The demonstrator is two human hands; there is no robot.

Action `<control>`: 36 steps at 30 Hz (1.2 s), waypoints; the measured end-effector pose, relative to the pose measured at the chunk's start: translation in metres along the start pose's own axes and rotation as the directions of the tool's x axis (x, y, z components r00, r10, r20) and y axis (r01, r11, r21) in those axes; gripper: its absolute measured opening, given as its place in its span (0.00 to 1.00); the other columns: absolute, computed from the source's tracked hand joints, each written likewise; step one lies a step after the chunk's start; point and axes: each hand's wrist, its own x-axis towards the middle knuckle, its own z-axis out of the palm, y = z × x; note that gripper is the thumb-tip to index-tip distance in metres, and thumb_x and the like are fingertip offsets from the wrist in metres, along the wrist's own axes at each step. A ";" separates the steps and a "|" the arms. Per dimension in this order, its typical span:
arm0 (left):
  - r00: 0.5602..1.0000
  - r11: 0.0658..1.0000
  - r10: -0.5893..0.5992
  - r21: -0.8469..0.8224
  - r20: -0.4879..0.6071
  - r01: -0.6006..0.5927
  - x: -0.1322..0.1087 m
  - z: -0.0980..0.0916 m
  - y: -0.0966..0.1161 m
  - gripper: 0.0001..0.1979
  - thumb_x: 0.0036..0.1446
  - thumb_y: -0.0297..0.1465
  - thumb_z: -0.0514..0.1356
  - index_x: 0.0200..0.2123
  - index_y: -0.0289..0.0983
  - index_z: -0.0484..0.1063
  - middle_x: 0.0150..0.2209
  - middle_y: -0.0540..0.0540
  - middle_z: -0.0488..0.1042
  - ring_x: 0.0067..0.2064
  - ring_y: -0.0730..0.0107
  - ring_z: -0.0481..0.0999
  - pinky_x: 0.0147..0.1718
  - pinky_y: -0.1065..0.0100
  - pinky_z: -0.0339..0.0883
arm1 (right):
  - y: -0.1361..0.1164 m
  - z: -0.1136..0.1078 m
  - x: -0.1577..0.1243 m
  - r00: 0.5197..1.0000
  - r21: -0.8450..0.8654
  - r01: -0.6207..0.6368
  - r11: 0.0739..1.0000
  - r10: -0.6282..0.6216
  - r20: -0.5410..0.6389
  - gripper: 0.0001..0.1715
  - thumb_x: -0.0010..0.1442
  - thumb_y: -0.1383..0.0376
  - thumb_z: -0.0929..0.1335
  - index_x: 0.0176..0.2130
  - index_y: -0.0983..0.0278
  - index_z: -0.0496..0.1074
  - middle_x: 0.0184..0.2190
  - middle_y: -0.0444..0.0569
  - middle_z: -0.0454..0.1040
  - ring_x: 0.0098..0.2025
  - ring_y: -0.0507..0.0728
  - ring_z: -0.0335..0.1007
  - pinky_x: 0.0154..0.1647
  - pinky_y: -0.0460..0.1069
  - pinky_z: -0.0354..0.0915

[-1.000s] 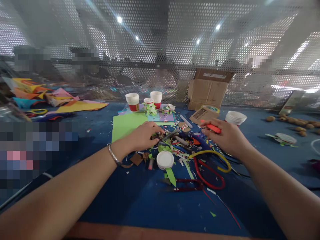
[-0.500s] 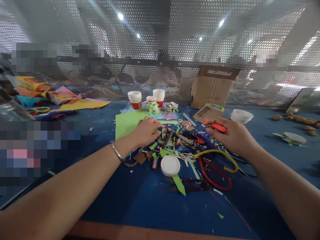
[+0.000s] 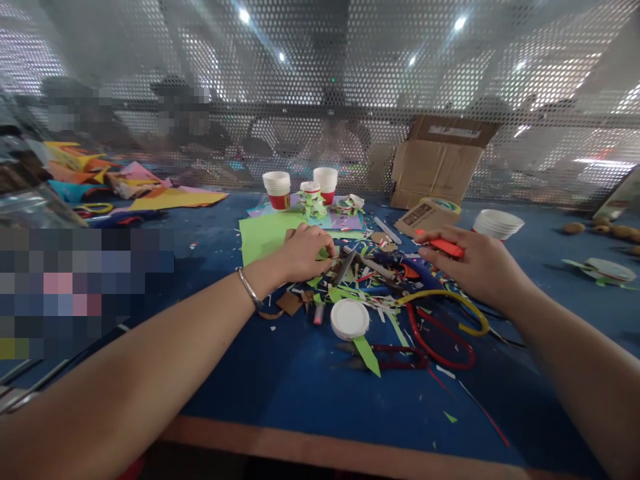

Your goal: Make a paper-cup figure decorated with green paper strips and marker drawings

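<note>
My left hand (image 3: 306,253), a bangle on its wrist, rests on the heap of paper scraps (image 3: 357,277) beside the green paper sheet (image 3: 267,237). Its fingers are curled together; whatever is between them is hidden. In my right hand (image 3: 477,260) is an orange-red plastic tool (image 3: 445,247), mostly covered by my fingers, held over the right side of the heap. Under it lies a blue glue gun (image 3: 425,280). Closer to me sit a white paper disc (image 3: 350,319) with a green pointed strip (image 3: 367,357), and dark red thread snips (image 3: 400,357).
Scissors with large red (image 3: 443,347) and yellow (image 3: 450,297) handles lie right of centre. Stacked paper cups (image 3: 277,190) and paper turtles (image 3: 313,200) stand behind. A cardboard box (image 3: 437,167) leans at the mesh wall. Coloured paper (image 3: 175,199) lies far left; more cups (image 3: 497,223) sit right.
My left fingers have curled inward over the scraps, from a looser, more stretched pose. The right hand still grips the orange-red tool. The whole view has shifted slightly.
</note>
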 end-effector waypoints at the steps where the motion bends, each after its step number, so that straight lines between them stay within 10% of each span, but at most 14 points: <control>1: 1.000 1.000 -0.006 0.005 -0.013 0.006 -0.003 -0.004 0.000 0.12 0.60 0.35 0.59 0.45 0.39 0.76 0.51 0.39 0.74 0.56 0.46 0.67 0.53 0.48 0.58 | -0.001 0.000 0.000 1.000 -0.010 -0.003 1.000 0.002 -0.002 0.16 0.62 0.55 0.69 0.48 0.55 0.80 0.45 0.51 0.84 0.43 0.67 0.81 0.50 0.61 0.70; 6: 0.998 0.998 0.012 -0.053 -0.061 -0.015 -0.020 -0.032 0.002 0.11 0.62 0.35 0.59 0.44 0.37 0.78 0.48 0.40 0.75 0.53 0.52 0.70 0.51 0.55 0.62 | -0.005 -0.002 -0.002 1.000 -0.077 0.018 0.997 -0.019 -0.018 0.17 0.62 0.55 0.69 0.48 0.57 0.81 0.45 0.51 0.84 0.44 0.66 0.80 0.48 0.58 0.69; 17: 0.902 0.980 0.150 -0.179 0.406 -0.082 -0.046 -0.058 0.017 0.10 0.55 0.34 0.66 0.42 0.41 0.79 0.35 0.51 0.80 0.32 0.68 0.76 0.29 0.68 0.61 | -0.005 0.001 -0.006 0.998 -0.101 0.043 0.994 -0.048 -0.049 0.19 0.61 0.53 0.68 0.47 0.56 0.82 0.45 0.50 0.85 0.40 0.62 0.79 0.44 0.54 0.68; 36: 0.941 0.990 0.003 -0.134 0.339 0.045 -0.037 -0.068 0.000 0.15 0.55 0.24 0.60 0.44 0.38 0.81 0.40 0.48 0.84 0.38 0.66 0.81 0.33 0.69 0.66 | -0.003 0.003 -0.005 0.996 -0.119 0.063 0.991 -0.071 -0.057 0.22 0.59 0.49 0.68 0.46 0.55 0.83 0.43 0.49 0.85 0.38 0.63 0.79 0.40 0.54 0.69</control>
